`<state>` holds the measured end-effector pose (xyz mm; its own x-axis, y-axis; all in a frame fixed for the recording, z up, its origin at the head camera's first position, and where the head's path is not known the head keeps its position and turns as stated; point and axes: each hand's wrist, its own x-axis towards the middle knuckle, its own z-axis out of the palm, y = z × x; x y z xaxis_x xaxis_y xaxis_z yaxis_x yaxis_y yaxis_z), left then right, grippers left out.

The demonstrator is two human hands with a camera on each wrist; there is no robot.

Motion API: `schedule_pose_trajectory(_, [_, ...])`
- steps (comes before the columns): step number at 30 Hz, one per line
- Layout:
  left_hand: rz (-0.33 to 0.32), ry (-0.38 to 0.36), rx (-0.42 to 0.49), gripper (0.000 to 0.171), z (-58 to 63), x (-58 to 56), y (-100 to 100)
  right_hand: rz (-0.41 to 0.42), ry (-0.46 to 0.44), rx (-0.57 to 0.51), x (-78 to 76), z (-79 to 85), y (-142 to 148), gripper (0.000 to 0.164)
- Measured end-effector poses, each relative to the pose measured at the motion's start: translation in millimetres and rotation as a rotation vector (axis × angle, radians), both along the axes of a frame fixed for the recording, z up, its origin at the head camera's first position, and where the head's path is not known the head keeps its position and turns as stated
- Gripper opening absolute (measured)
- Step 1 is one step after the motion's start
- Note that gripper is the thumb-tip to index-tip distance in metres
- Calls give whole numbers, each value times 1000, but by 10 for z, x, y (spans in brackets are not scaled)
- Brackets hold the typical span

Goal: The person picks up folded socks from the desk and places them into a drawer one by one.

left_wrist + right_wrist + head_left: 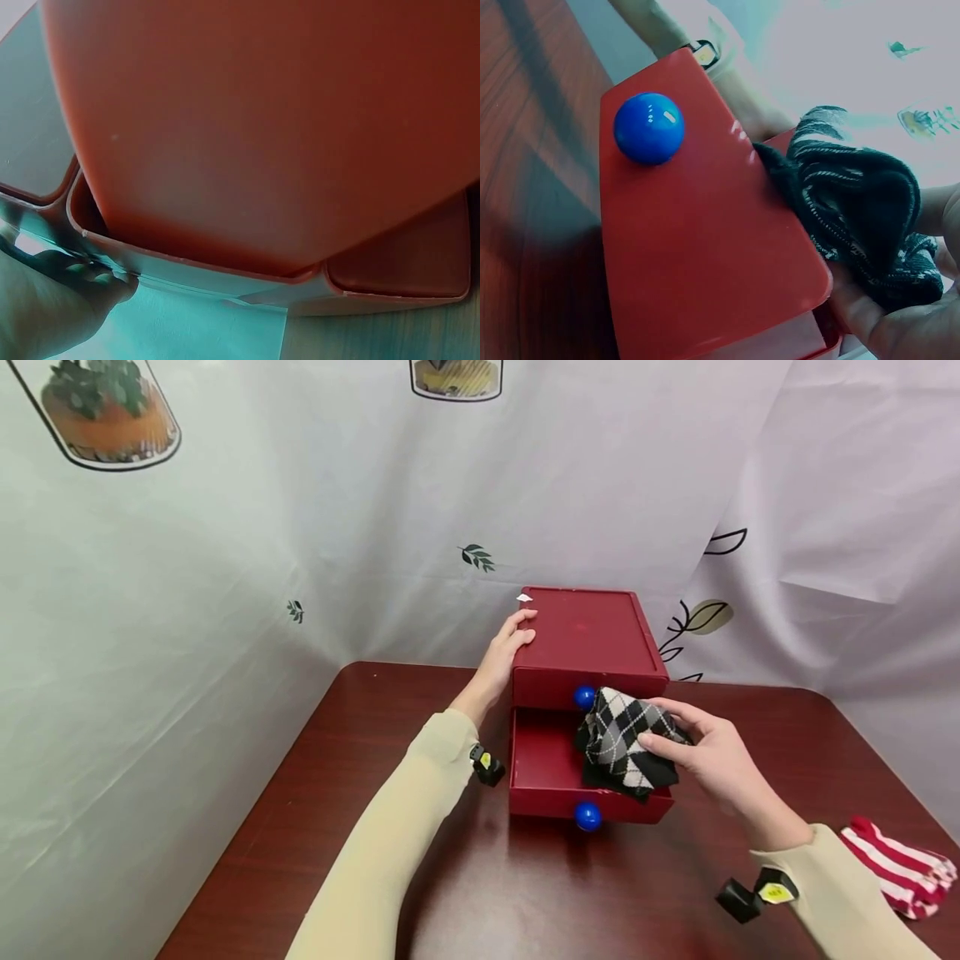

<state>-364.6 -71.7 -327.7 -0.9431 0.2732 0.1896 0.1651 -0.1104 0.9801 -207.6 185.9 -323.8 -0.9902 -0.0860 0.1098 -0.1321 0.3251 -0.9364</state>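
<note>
A small red two-drawer cabinet (585,631) stands on the table. Its lower drawer (540,752) is pulled out, while the upper drawer (547,685) is closed. My left hand (501,656) rests against the cabinet's left side, fingertips on the top edge. With thumb and fingers, my right hand (712,756) pinches folded argyle socks (630,735) in black, grey and white, over the right part of the lower drawer. Their lower edge overlaps the drawer front. In the right wrist view, the folded socks (862,210) lie between thumb and fingers beside the drawer front (705,247).
Round blue knobs (588,816) stick out from both drawer fronts. Red-and-white striped socks (900,868) lie on the table (480,893) at the far right, beyond my right forearm. White patterned sheeting (375,510) hangs behind and along the sides.
</note>
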Motion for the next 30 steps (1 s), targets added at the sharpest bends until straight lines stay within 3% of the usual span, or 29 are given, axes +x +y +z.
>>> schedule_pose_trajectory(8, [-30, 7, -35, 44, 198, 200, -4, -63, 106, 264, -54, -77, -12, 51])
schedule_pose_trajectory(12, [-28, 4, -42, 44, 222, 232, -8, -45, 205, 369, -81, -113, -27, 46])
schedule_pose_trajectory(15, [-27, -1, -38, 44, 218, 220, -16, -25, 277, 439, -118, -137, -49, 42])
schedule_pose_trajectory(18, [-3, 7, -27, 42, 109, 111, -4, -4, 330, 500, -161, -166, -77, 39])
schedule_pose_trajectory(22, [28, 22, -13, 41, -25, -8, 15, 90, 426, 592, -223, -220, -142, 38])
schedule_pose_trajectory(24, [26, 20, -9, 41, -25, -3, 16, 148, 457, 621, -256, -241, -179, 38])
schedule_pose_trajectory(30, [-1, 0, -2, 41, 1, 12, 20, 194, 431, 662, -322, -262, -234, 39])
